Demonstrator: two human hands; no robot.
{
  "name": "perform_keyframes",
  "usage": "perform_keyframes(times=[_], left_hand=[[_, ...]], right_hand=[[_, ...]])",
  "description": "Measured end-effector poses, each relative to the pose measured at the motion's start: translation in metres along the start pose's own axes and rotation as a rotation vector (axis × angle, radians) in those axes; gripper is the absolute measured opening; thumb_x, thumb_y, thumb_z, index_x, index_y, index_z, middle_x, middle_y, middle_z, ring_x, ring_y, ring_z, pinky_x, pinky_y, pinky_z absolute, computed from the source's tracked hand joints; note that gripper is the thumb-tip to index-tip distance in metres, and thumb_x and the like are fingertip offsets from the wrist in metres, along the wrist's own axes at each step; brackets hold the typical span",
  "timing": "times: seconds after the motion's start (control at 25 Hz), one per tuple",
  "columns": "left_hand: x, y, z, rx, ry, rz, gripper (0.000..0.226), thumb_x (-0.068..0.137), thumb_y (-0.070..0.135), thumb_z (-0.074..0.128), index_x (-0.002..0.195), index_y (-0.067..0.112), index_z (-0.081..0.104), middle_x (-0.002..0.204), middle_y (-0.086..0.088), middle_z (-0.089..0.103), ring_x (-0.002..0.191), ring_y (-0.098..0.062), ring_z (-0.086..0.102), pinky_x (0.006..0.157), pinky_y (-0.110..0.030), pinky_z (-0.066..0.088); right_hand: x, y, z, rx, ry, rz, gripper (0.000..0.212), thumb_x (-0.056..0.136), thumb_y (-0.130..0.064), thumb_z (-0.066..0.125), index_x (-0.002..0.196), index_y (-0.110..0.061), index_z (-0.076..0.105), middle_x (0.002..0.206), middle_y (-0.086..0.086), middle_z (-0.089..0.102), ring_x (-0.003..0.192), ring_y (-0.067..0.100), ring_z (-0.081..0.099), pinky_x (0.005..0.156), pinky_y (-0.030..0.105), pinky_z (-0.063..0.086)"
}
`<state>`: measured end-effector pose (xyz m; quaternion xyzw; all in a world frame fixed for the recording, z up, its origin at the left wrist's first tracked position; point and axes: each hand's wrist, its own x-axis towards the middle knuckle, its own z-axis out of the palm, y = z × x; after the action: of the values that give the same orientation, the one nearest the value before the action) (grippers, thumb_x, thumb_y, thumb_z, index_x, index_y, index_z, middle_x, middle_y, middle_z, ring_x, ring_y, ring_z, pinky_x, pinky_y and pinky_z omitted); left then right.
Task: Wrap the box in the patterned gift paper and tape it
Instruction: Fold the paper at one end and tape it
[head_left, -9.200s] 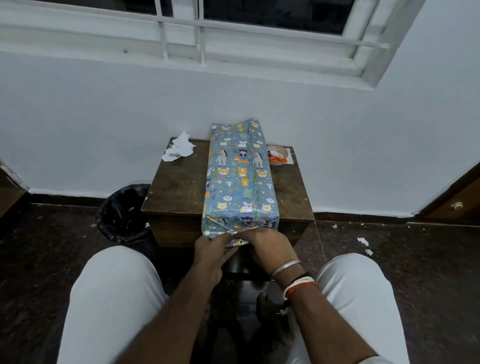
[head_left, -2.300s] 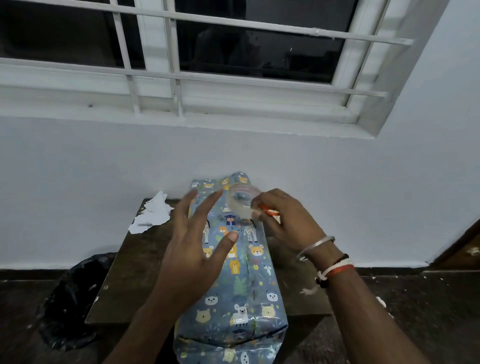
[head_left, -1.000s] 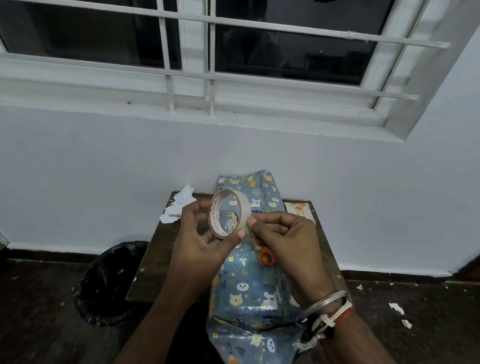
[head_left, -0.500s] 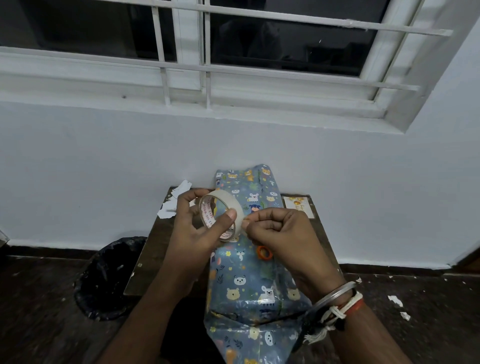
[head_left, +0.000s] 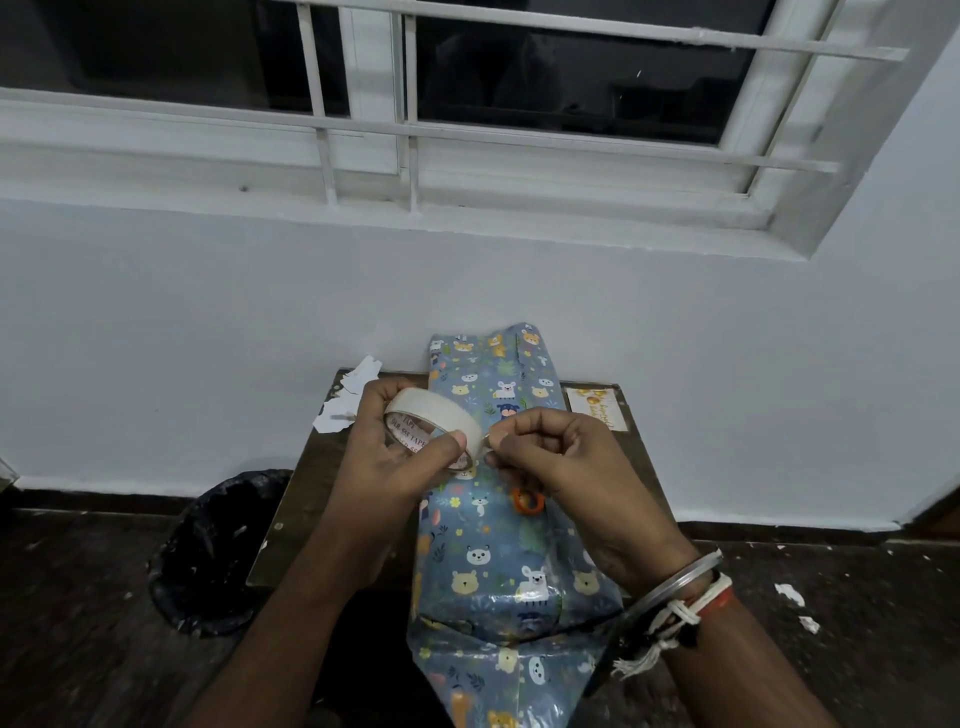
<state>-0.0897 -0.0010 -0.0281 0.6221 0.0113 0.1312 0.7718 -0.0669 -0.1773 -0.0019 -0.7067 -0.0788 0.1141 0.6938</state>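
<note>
Head view: left hand (head_left: 384, 467) grips the tape roll (head_left: 434, 423), thumb curled over its 4 o'clock rim. Right hand (head_left: 561, 467), fingers curled, pinches the roll's 3 o'clock edge. Paper-wrapped box (head_left: 498, 551) lies beneath both hands on the table (head_left: 309, 488), running 12 to 6 o'clock, near end overhanging.
</note>
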Motion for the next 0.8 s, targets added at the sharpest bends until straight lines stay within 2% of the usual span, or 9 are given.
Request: perform_keyframes(times=[0.12, 0.2, 0.32, 0.4, 0.48, 0.56, 0.68, 0.8], left_hand=[[-0.003, 0.0, -0.002, -0.067, -0.043, -0.063, 0.038, 0.08, 0.03, 0.076, 0.109, 0.015, 0.056, 0.101, -0.01, 0.068, 0.101, -0.03, 0.071, 0.085, -0.062, 0.059], [-0.003, 0.001, -0.003, -0.076, -0.063, -0.086, 0.046, 0.08, 0.044, 0.075, 0.109, 0.013, 0.058, 0.112, -0.02, 0.064, 0.117, -0.035, 0.066, 0.088, -0.063, 0.058], [-0.001, 0.002, -0.008, -0.087, -0.111, -0.107, 0.032, 0.081, 0.037, 0.074, 0.1, 0.015, 0.062, 0.105, -0.018, 0.067, 0.116, -0.039, 0.066, 0.093, -0.064, 0.055], [0.001, 0.003, -0.012, -0.075, -0.159, -0.121, 0.026, 0.078, 0.033, 0.074, 0.091, 0.014, 0.062, 0.103, -0.019, 0.067, 0.11, -0.044, 0.068, 0.095, -0.064, 0.054], [0.0, 0.006, -0.015, -0.018, -0.205, -0.112, 0.042, 0.072, 0.036, 0.074, 0.089, 0.003, 0.055, 0.113, -0.023, 0.064, 0.11, -0.044, 0.067, 0.096, -0.061, 0.055], [-0.002, 0.009, -0.016, 0.013, -0.237, -0.108, 0.06, 0.071, 0.037, 0.074, 0.095, -0.011, 0.048, 0.121, -0.02, 0.062, 0.107, -0.04, 0.066, 0.097, -0.064, 0.053], [-0.001, 0.008, -0.017, 0.058, -0.276, -0.072, 0.054, 0.071, 0.035, 0.076, 0.085, -0.011, 0.05, 0.119, -0.01, 0.064, 0.103, -0.033, 0.063, 0.097, -0.074, 0.045], [0.0, 0.009, -0.018, 0.151, -0.309, -0.011, 0.061, 0.073, 0.036, 0.075, 0.088, -0.018, 0.049, 0.119, -0.002, 0.066, 0.11, -0.028, 0.064, 0.101, -0.07, 0.044]], right_hand=[[0.001, -0.006, -0.003, -0.051, 0.024, -0.053, 0.007, 0.093, -0.01, 0.072, 0.089, -0.011, 0.078, 0.089, 0.021, 0.075, 0.071, 0.018, 0.063, 0.06, 0.023, 0.048], [0.003, -0.01, -0.007, -0.068, 0.041, -0.065, 0.009, 0.092, -0.009, 0.072, 0.086, -0.012, 0.078, 0.086, 0.019, 0.076, 0.068, 0.016, 0.066, 0.056, 0.017, 0.048], [0.005, -0.011, -0.013, -0.082, 0.016, -0.079, 0.012, 0.091, -0.007, 0.072, 0.084, -0.013, 0.078, 0.085, 0.019, 0.076, 0.075, 0.019, 0.069, 0.065, 0.026, 0.055], [0.006, -0.012, -0.015, -0.106, -0.02, -0.092, 0.008, 0.092, -0.007, 0.072, 0.087, -0.01, 0.078, 0.081, 0.018, 0.076, 0.072, 0.023, 0.066, 0.067, 0.033, 0.053], [0.007, -0.015, -0.02, -0.133, -0.048, -0.098, 0.006, 0.093, -0.008, 0.072, 0.088, -0.009, 0.077, 0.075, 0.012, 0.075, 0.066, 0.022, 0.062, 0.063, 0.032, 0.049], [0.008, -0.021, -0.027, -0.164, -0.085, -0.108, 0.008, 0.093, -0.007, 0.072, 0.087, -0.01, 0.077, 0.073, 0.013, 0.072, 0.066, 0.019, 0.062, 0.066, 0.033, 0.049], [0.006, -0.027, -0.033, -0.265, -0.123, -0.147, 0.01, 0.094, -0.007, 0.071, 0.088, -0.011, 0.078, 0.083, 0.026, 0.07, 0.073, 0.025, 0.059, 0.073, 0.043, 0.047], [0.004, -0.028, -0.032, -0.305, -0.12, -0.155, 0.011, 0.095, -0.009, 0.07, 0.088, -0.013, 0.077, 0.085, 0.027, 0.067, 0.074, 0.023, 0.055, 0.071, 0.042, 0.045]])
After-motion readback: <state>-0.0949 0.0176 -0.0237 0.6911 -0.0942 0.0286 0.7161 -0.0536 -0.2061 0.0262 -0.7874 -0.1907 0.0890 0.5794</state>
